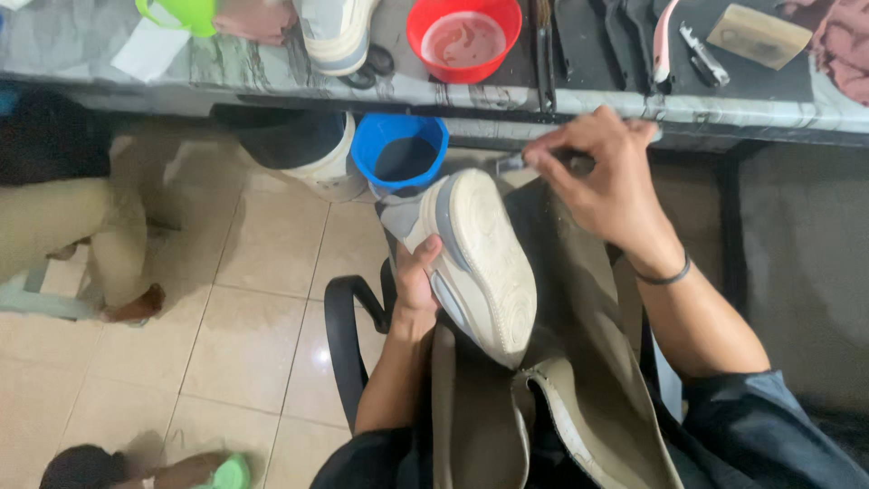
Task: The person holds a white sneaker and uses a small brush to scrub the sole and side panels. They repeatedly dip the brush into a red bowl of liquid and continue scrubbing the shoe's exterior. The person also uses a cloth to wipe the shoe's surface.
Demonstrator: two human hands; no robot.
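Note:
My left hand [417, 276] grips a grey and white sneaker [471, 254] from its side, holding it sole-up over my lap. An olive apron [579, 362] lies under the shoe. My right hand [605, 177] hovers just above the toe end of the sole, fingers pinched on a small dark tool [512, 163] whose tip points left. A black band circles my right wrist.
A marble-patterned bench [272, 77] runs along the top with a red bowl [463, 38], another shoe [337, 36], a green cup [181, 14] and hand tools. Below stand a blue bucket [399, 152] and a white bucket [308, 154]. Another person's leg [81, 226] is at left.

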